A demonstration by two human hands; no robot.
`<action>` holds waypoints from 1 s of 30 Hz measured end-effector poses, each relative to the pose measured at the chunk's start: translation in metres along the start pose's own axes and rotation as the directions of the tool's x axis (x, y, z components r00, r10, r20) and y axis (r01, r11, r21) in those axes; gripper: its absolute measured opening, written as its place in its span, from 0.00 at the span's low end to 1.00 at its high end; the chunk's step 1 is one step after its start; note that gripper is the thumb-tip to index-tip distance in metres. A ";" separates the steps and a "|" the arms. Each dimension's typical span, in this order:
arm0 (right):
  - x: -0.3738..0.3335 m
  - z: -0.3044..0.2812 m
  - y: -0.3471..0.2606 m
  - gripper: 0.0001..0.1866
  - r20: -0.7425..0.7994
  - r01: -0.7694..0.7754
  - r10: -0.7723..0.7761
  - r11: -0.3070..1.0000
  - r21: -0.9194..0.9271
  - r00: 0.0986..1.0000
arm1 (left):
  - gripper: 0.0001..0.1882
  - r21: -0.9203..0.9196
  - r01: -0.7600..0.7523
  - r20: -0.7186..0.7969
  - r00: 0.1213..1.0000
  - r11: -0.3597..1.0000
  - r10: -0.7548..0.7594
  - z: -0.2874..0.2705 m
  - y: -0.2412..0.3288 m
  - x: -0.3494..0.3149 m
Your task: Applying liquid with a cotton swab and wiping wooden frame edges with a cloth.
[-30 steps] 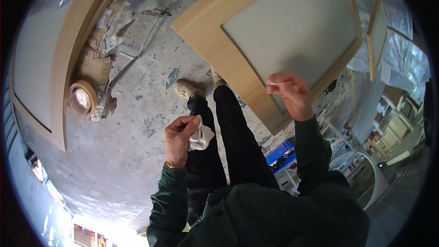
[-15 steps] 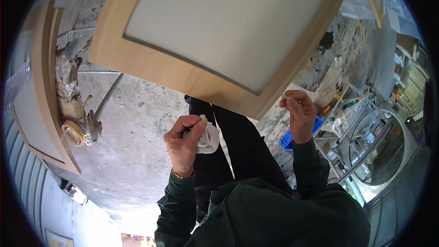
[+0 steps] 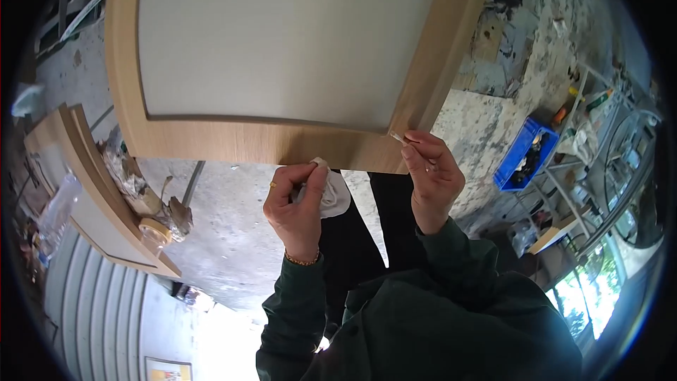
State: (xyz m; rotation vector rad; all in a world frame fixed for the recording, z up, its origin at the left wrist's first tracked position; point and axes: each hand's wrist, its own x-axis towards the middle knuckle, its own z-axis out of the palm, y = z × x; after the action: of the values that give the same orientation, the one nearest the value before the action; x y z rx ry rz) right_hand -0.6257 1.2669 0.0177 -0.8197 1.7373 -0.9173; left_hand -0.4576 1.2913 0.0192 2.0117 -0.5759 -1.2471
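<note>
Matt light wood-grain frame (image 3: 282, 142) around smooth matt white panel (image 3: 282, 35), crumpled white cloth (image 3: 333, 196), glossy blue plastic crate (image 3: 525, 155), rough stained concrete floor (image 3: 226, 219).

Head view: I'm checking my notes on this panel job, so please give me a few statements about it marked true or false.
1. The left hand holds a white cloth. True.
2. The right hand rests flat on the floor. False: it pinches a small thin object at the lower corner of the wood-framed panel.
3. The panel's centre is pale, its frame light wood. True.
4. The blue crate lies left of the person. False: it is on the right.
</note>
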 end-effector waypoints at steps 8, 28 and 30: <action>-0.013 0.013 0.017 0.03 -0.157 0.080 -0.103 0.986 -0.145 0.982 | 0.04 0.022 0.024 0.133 0.991 0.999 -0.027 -0.008 0.001 0.006; -0.019 0.028 0.027 0.06 -0.275 0.183 -0.221 0.971 -0.157 0.936 | 0.04 0.015 -0.018 0.086 0.996 1.000 0.016 0.000 0.001 0.002; -0.020 0.028 0.024 0.05 -0.271 0.164 -0.195 0.977 -0.133 0.943 | 0.04 0.008 -0.051 0.081 0.995 0.999 0.050 0.001 -0.001 0.002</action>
State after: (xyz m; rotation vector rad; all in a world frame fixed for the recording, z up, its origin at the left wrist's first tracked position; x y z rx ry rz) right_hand -0.5962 1.2901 -0.0013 -0.9686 1.9981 -1.1131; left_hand -0.4574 1.2905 0.0175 1.9500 -0.6690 -1.3027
